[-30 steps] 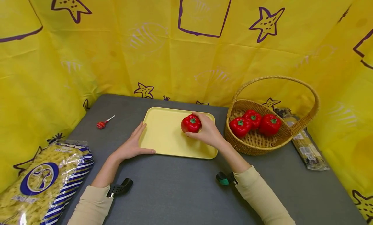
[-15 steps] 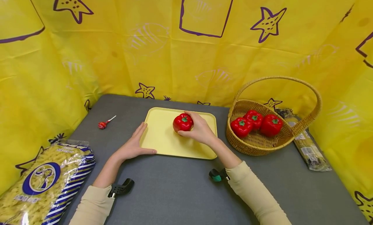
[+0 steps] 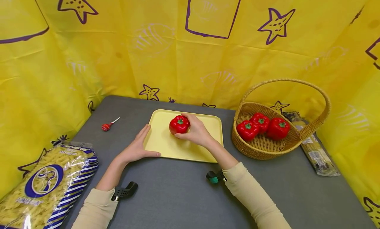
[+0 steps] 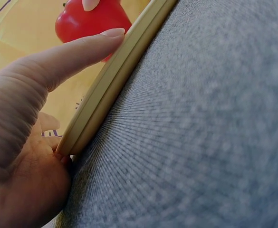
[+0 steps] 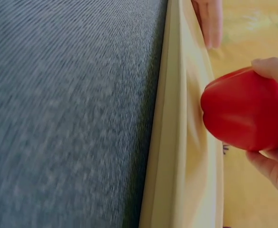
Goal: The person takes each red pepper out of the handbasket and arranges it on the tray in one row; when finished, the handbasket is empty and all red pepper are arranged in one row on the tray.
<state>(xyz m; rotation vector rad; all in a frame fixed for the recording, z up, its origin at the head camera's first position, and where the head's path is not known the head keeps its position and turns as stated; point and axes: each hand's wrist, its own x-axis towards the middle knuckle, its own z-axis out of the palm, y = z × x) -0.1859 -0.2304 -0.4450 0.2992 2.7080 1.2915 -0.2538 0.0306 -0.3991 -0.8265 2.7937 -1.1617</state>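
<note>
My right hand [image 3: 194, 130] grips a red bell pepper [image 3: 179, 124] with a green stem, thumb on the near side and fingers on the far side. The pepper is over the left-middle part of a pale yellow tray [image 3: 205, 153]; in the right wrist view the pepper [image 5: 245, 111] appears slightly above the tray floor. My left hand [image 3: 137, 150] rests at the tray's near-left corner, its fingers straight along the left edge and its thumb along the front edge. In the left wrist view the thumb [image 4: 77, 57] touches the tray's rim [image 4: 110, 80].
A wicker basket [image 3: 252, 153] with a tall handle stands right of the tray, holding several red peppers [image 3: 247, 130]. Behind it lies a clear packet [image 3: 317, 156]. On the left are a lollipop [image 3: 106, 127] and a large pasta bag [image 3: 44, 186]. Yellow cloth [image 3: 166, 64] bounds the grey table [image 3: 172, 196].
My right hand has carried the pepper leftward over the tray. My left hand has kept its place at the tray's corner; the whole view has shifted slightly.
</note>
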